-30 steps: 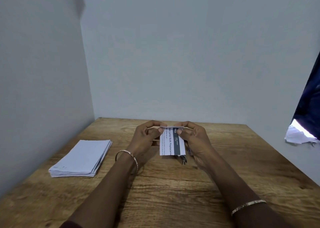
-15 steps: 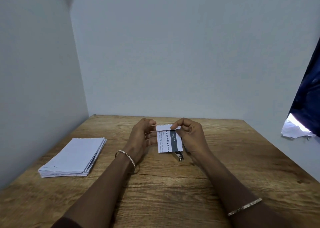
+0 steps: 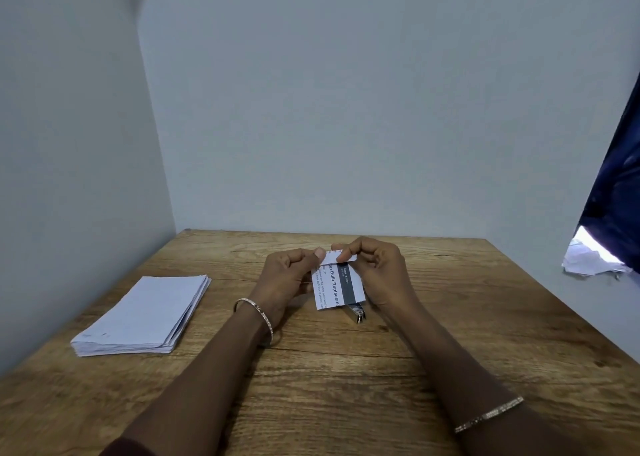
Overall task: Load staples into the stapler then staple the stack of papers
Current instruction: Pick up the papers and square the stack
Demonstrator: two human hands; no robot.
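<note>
Both hands hold a small printed paper [image 3: 336, 287] upright over the middle of the wooden table [image 3: 346, 369]. My left hand [image 3: 285, 279] pinches its top left edge and my right hand [image 3: 375, 272] pinches the folded top right corner. The metal tip of the stapler [image 3: 358, 312] pokes out on the table below the paper; the rest of it is hidden behind the paper. A stack of white papers [image 3: 145, 313] lies flat at the left of the table. No staples are visible.
Grey walls close the table in at the back and left. At the right edge hang a dark blue cloth [image 3: 616, 185] and some crumpled white paper [image 3: 588, 260]. Both wrists wear thin bangles.
The top edge of the small paper is now bent over between my fingertips. My hands stay over the stapler; the camera has shifted a little.
</note>
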